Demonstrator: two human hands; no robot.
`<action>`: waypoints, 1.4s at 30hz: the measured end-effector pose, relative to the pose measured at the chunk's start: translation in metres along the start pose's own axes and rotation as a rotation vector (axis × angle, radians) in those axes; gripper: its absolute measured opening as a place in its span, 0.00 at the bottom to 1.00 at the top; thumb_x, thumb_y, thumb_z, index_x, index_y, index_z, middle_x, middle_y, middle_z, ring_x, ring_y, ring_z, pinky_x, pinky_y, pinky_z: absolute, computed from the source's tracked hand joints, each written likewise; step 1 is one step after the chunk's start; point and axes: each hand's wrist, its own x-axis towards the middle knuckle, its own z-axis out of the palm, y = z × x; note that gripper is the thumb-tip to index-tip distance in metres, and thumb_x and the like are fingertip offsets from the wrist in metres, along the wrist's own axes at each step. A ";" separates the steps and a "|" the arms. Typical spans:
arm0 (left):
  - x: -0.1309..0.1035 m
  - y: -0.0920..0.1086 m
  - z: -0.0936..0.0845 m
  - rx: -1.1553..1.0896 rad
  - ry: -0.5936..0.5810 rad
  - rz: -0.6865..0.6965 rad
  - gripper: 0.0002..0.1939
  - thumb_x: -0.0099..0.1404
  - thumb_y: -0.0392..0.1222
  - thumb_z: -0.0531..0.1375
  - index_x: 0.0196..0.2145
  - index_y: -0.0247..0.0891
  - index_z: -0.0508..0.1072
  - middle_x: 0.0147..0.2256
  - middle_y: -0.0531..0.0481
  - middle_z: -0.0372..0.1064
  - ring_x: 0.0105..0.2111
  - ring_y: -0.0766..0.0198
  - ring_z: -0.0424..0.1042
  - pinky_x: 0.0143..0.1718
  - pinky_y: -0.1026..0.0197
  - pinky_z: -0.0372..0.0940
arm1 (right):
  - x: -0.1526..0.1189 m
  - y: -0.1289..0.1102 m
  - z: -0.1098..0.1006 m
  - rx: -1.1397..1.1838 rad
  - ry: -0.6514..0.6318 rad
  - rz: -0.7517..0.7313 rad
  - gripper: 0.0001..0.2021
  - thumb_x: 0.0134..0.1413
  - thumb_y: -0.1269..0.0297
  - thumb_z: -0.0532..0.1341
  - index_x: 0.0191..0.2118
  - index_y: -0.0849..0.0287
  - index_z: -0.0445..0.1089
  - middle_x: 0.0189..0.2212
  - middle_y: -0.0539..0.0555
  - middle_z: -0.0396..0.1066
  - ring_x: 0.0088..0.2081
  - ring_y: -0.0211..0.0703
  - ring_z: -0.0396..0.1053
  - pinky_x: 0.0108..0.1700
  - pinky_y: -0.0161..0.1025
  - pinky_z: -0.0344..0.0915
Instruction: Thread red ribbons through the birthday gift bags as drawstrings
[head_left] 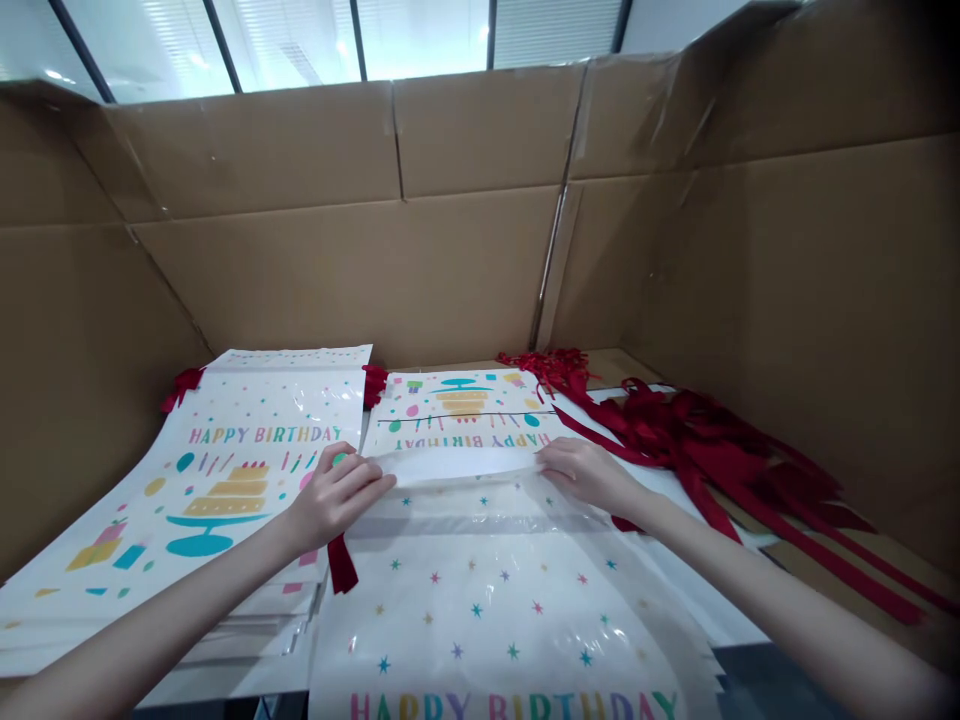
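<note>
A white plastic bag printed with small stars and HAPPY BIRTHDAY lies in front of me. My left hand pinches the left end of its top edge, and my right hand pinches the right end. Between the hands the white top strip is stretched. A short red ribbon end pokes out at the bag's left side, below my left hand. Behind the hands, another printed bag lies with its lettering upside down.
A stack of birthday bags lies at the left. Loose dark red ribbons are heaped at the right, with a red shredded bundle behind. Tall cardboard walls enclose the back and both sides.
</note>
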 end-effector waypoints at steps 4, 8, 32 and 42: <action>-0.010 0.002 0.000 0.010 -0.021 -0.028 0.11 0.61 0.28 0.57 0.41 0.38 0.68 0.28 0.51 0.70 0.29 0.67 0.65 0.42 0.54 0.58 | -0.018 -0.006 0.012 -0.075 0.144 -0.031 0.12 0.57 0.71 0.53 0.40 0.57 0.72 0.42 0.55 0.74 0.43 0.47 0.71 0.44 0.42 0.68; -0.015 0.003 -0.001 0.014 -0.022 -0.047 0.10 0.62 0.29 0.55 0.40 0.39 0.68 0.28 0.52 0.69 0.29 0.67 0.65 0.42 0.55 0.57 | -0.029 -0.010 0.013 -0.105 0.252 -0.094 0.11 0.57 0.71 0.53 0.39 0.57 0.72 0.41 0.55 0.74 0.44 0.47 0.71 0.45 0.44 0.68; -0.047 0.020 -0.037 -0.323 -0.262 -0.132 0.14 0.66 0.29 0.48 0.40 0.40 0.71 0.37 0.49 0.74 0.31 0.66 0.65 0.42 0.55 0.55 | -0.075 -0.033 -0.025 -0.161 0.024 -0.119 0.09 0.61 0.66 0.51 0.34 0.56 0.67 0.31 0.53 0.70 0.33 0.41 0.66 0.44 0.45 0.55; -0.040 0.020 -0.084 -0.348 -0.219 -0.276 0.08 0.66 0.35 0.53 0.34 0.40 0.73 0.27 0.52 0.72 0.29 0.65 0.64 0.39 0.58 0.56 | -0.057 -0.044 -0.086 -0.087 -0.089 -0.032 0.14 0.62 0.56 0.49 0.33 0.56 0.67 0.29 0.52 0.68 0.32 0.41 0.64 0.41 0.42 0.52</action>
